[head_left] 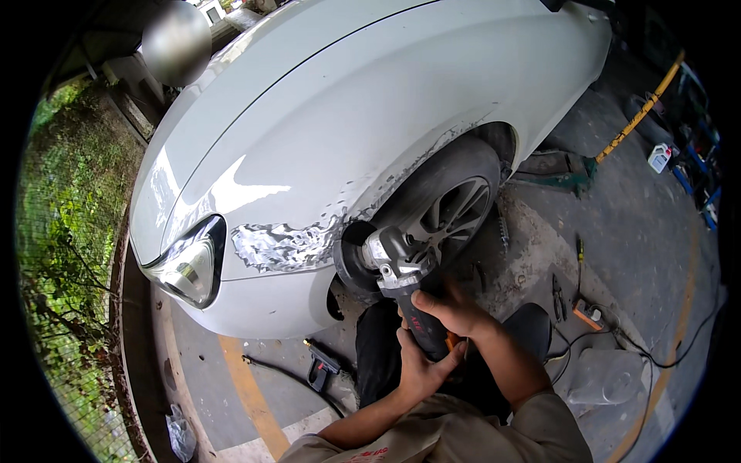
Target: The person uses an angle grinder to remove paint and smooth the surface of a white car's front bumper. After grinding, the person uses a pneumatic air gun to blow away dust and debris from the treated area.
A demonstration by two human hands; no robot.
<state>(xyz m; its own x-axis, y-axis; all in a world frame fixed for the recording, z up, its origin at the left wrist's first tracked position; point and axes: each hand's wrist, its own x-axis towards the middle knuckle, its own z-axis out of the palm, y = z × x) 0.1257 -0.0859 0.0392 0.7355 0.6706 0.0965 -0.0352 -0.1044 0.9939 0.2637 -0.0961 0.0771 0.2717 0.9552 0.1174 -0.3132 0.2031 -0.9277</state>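
I hold an angle grinder [421,320] with a silver head and a dark body in both hands. My left hand [424,369] is closed round the rear of the body from below. My right hand [451,312] wraps the body higher up, its thumb lying near the silver head. The dark round disc [357,266] is at the edge of the white car fender [309,162], just in front of the wheel; whether it touches cannot be told. Left of the disc, a patch of bare shiny metal [285,247] shows through the paint, with scuffed spots running along the wheel arch.
The tyre and alloy wheel [455,212] stand right beside the grinder. A headlight [189,270] is at the left. On the floor lie a black gun-shaped tool [320,366] with a hose, pliers [558,299], an orange power strip [589,315] with cables, and a clear plastic container [610,376].
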